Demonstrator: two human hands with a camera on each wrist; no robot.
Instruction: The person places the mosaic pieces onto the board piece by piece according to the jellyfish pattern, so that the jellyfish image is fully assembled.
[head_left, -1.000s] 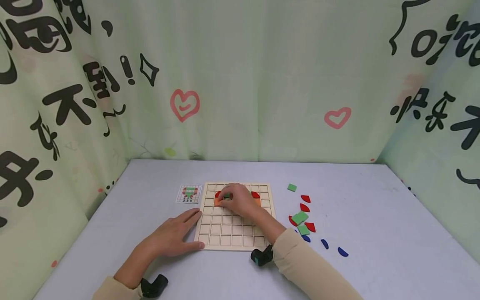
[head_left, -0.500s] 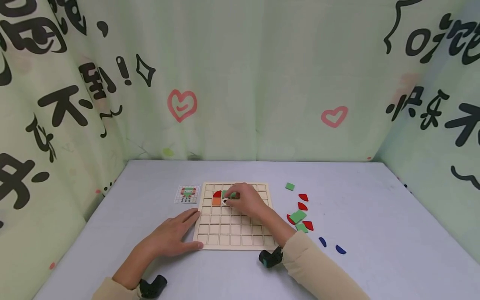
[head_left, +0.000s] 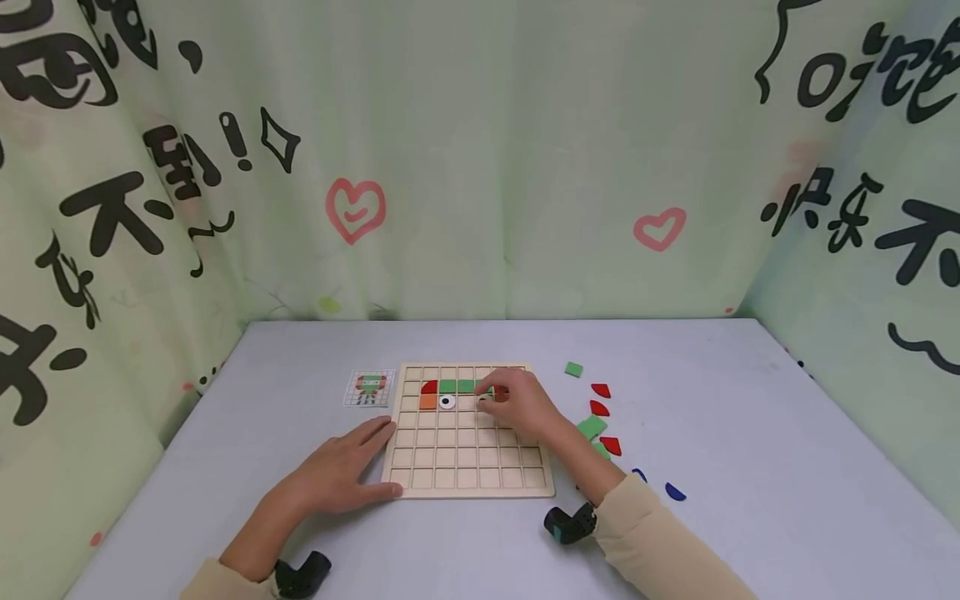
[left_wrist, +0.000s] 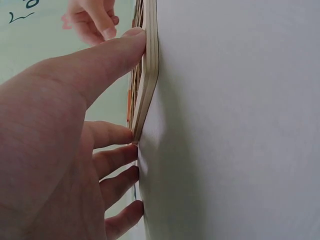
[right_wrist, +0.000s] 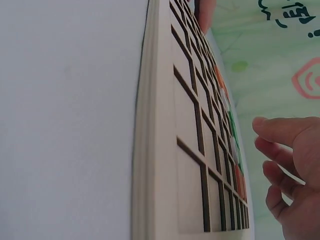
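A wooden grid board [head_left: 435,460] lies flat on the table. My left hand [head_left: 341,471] steadies it, fingertips at the left edge and thumb on the front left corner. My right hand [head_left: 521,407] hovers over the upper right cells, fingers loosely bent, with nothing seen between them in the right wrist view. By its fingertips is a partly hidden round eye piece [head_left: 482,398]. Another eye piece [head_left: 447,402], white with a black dot, sits beside an orange square [head_left: 427,402]. Above them run a red quarter-round piece [head_left: 429,387] and green squares [head_left: 457,387]. The row's right end is hidden.
A picture card [head_left: 370,388] of a robot-like figure lies left of the board. Loose green [head_left: 573,369], red [head_left: 601,390] and blue pieces [head_left: 675,492] are scattered to the right, some behind the right forearm. A curtain [head_left: 450,167] surrounds the table.
My right hand has shifted right along the row, from the left eye piece to the right one. The left eye piece and green squares have come into sight. The left hand keeps its place.
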